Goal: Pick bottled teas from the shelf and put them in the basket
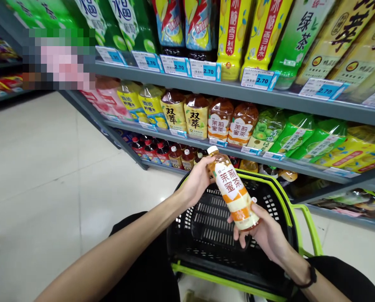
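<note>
Between my two hands, a bottle of jasmine honey tea [233,188] is tilted, its white cap toward the upper left and its label facing me. My left hand [200,178] is closed around the neck end just under the cap. Round the base end, my right hand [264,230] grips with the thumb on the front and fingers behind and below. Directly beneath the bottle is a black shopping basket [187,247] with slotted walls and a lime-green frame. A dark band circles my right wrist.
Ahead, a grey shelf unit [181,79] carries rows of bottled drinks with price tags. More jasmine honey tea bottles [220,121] stand on its middle shelf. A green cart handle [310,228] juts out at the right. Pale tiled floor [49,167] lies to the left.
</note>
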